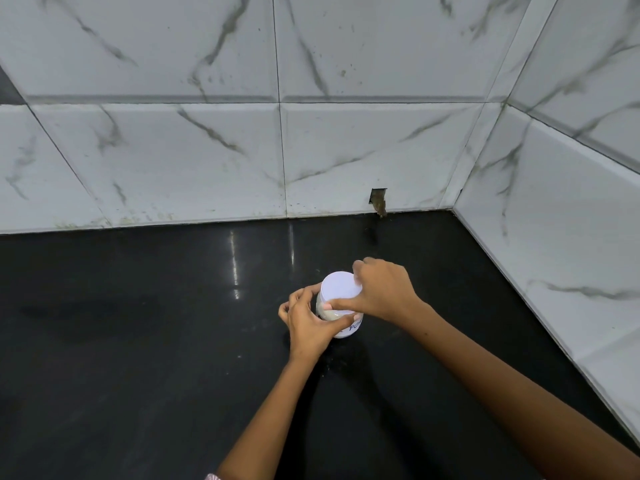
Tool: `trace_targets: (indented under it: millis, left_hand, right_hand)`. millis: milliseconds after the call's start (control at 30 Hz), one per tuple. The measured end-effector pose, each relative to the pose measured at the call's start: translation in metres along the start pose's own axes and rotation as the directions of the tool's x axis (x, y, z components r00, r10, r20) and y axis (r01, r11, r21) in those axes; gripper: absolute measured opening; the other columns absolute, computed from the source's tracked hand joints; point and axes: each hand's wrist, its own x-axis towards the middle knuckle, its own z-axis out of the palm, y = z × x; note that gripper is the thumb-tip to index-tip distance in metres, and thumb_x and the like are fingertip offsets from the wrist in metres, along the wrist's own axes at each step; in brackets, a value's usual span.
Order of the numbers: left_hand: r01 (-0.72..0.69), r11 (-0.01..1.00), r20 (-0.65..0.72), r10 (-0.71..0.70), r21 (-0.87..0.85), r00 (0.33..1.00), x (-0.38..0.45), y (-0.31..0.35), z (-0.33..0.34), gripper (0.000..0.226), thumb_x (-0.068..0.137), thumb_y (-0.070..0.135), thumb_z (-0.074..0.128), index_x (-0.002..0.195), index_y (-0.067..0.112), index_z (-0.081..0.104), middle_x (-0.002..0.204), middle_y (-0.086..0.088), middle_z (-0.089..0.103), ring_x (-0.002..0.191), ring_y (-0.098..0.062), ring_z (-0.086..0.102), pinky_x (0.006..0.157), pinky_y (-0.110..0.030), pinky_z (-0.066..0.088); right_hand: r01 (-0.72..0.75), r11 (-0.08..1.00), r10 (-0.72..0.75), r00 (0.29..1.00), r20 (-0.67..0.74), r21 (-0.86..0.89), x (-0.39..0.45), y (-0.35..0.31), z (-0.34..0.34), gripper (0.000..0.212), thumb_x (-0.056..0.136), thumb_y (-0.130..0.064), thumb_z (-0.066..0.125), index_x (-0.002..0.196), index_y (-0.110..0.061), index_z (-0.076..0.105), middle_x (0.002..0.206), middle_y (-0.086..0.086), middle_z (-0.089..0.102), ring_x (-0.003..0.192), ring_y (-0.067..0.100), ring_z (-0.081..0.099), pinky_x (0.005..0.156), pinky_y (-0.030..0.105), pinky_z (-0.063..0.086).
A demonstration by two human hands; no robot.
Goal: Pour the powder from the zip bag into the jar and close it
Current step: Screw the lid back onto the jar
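Both hands on the jar; closing step in hand.

The right hand [382, 289] grips the round white plastic lid [341, 285] from above, its fingers curled over the rim, while the left hand [306, 322] is wrapped round the small clear plastic jar [346, 329], steadying it upright on the glossy black stone counter [138, 341]. Pale powder [327, 311] shows through the wall below the lid. By my judgement pouring is done and the lid is being seated; whether it is fully tight cannot be told. The next move calls for a firm twist against the steadying grip. The zip bag is not in view. The jar's white label [353, 330] carries dark lettering, partly covered and unreadable.
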Motion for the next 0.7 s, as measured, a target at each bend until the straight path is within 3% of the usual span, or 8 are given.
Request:
trace_targets:
  millis: [67,133,200,300,367,533,700]
  left_hand:
    - [-0.002,1.0,-0.002,0.002,0.001,1.0,-0.001,0.0,0.0,0.069,0.041,0.046,0.09,0.101,0.043,0.056,0.114,0.017,0.047,0.111,-0.011,0.025,0.08,-0.017,0.035]
    - [-0.016,1.0,-0.014,0.016,0.018,1.0,-0.002,-0.001,0.001,0.064,0.046,0.044,0.087,0.104,0.038,0.058,0.115,0.015,0.049,0.112,-0.015,0.028,0.082,-0.02,0.036]
    - [-0.037,0.998,-0.023,0.038,0.046,0.999,-0.002,-0.002,0.001,0.059,0.048,0.044,0.083,0.102,0.036,0.059,0.118,0.013,0.051,0.114,-0.019,0.029,0.083,-0.023,0.036]
    - [-0.029,0.999,-0.022,0.03,0.032,0.999,-0.003,-0.001,0.0,0.064,0.041,0.049,0.079,0.1,0.043,0.055,0.124,0.013,0.049,0.117,-0.018,0.027,0.088,-0.024,0.035]
    - [-0.036,0.999,-0.017,0.036,0.031,0.999,-0.002,-0.001,0.001,0.067,0.037,0.053,0.078,0.099,0.044,0.055,0.126,0.012,0.049,0.119,-0.017,0.026,0.092,-0.025,0.033]
    - [-0.038,0.997,-0.024,0.039,0.063,0.999,0.0,-0.004,0.002,0.069,0.043,0.041,0.088,0.105,0.034,0.06,0.128,0.01,0.048,0.12,-0.018,0.025,0.089,-0.025,0.033]
    - [-0.076,0.994,-0.048,0.08,0.083,0.996,-0.004,-0.004,0.006,0.069,0.042,0.056,0.074,0.107,0.038,0.059,0.129,0.012,0.043,0.115,-0.008,0.021,0.094,-0.031,0.037]
  right_hand:
    - [0.059,0.972,-0.097,0.982,0.159,0.226,0.0,0.007,-0.006,0.07,0.072,-0.064,0.067,0.127,-0.023,0.053,0.131,0.001,0.055,0.114,0.018,0.054,0.089,0.035,0.047]
    - [0.146,0.939,-0.245,0.919,0.308,0.313,0.003,0.011,-0.013,0.071,0.079,-0.042,0.071,0.142,-0.031,0.04,0.149,0.001,0.041,0.134,0.02,0.041,0.108,0.039,0.037]
    - [0.202,0.952,-0.269,0.911,0.313,0.23,0.004,0.009,-0.011,0.068,0.079,-0.035,0.07,0.141,-0.032,0.043,0.144,0.002,0.045,0.128,0.021,0.046,0.103,0.037,0.041]
    - [0.11,0.992,-0.117,0.986,0.119,0.064,0.003,-0.005,0.0,0.066,0.07,-0.052,0.07,0.129,-0.024,0.053,0.116,0.005,0.054,0.101,0.023,0.057,0.074,0.029,0.044]
    - [0.042,0.999,-0.042,0.999,0.028,-0.003,0.005,-0.014,0.007,0.068,0.067,-0.06,0.067,0.118,-0.017,0.054,0.108,0.007,0.055,0.092,0.025,0.058,0.066,0.03,0.041]
    - [0.028,0.997,-0.032,0.998,0.051,0.076,0.009,-0.013,0.006,0.07,0.068,-0.061,0.07,0.12,-0.017,0.054,0.11,0.008,0.056,0.093,0.024,0.059,0.068,0.028,0.041]
    - [-0.108,0.978,0.118,0.992,-0.047,0.181,-0.003,-0.02,0.018,0.07,0.065,-0.059,0.07,0.12,-0.017,0.061,0.109,0.009,0.055,0.095,0.025,0.059,0.072,0.031,0.046]
